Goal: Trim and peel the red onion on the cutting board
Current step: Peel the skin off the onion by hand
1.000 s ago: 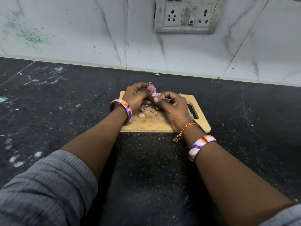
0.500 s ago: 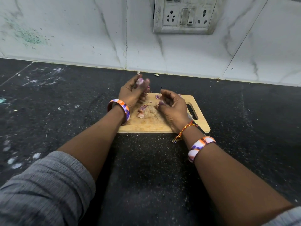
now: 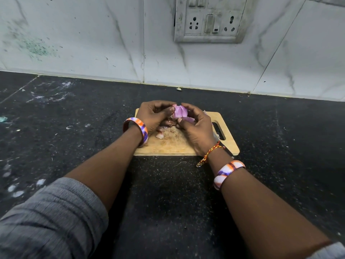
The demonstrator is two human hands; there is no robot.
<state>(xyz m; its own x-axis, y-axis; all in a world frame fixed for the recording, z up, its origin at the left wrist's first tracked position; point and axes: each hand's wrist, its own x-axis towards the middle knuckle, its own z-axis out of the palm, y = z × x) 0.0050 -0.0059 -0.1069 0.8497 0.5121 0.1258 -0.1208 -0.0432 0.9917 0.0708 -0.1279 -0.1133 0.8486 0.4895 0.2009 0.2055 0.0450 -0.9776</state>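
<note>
A pale purple red onion (image 3: 180,111) is held above the far part of the wooden cutting board (image 3: 228,144). My left hand (image 3: 155,116) grips its left side with curled fingers. My right hand (image 3: 196,126) curls round its right side, thumb against a loose purple skin layer (image 3: 188,119). Bits of peel (image 3: 160,135) lie on the board under my hands. The underside of the onion is hidden.
The board lies on a black speckled counter (image 3: 74,128) dotted with scraps. A white marble-look wall (image 3: 93,43) with a socket panel (image 3: 211,19) stands behind. A small scrap (image 3: 178,88) lies at the wall's foot.
Half a second ago my left hand held the onion alone, raised to the left, with my right hand apart. Both hands have now come together round the onion.
</note>
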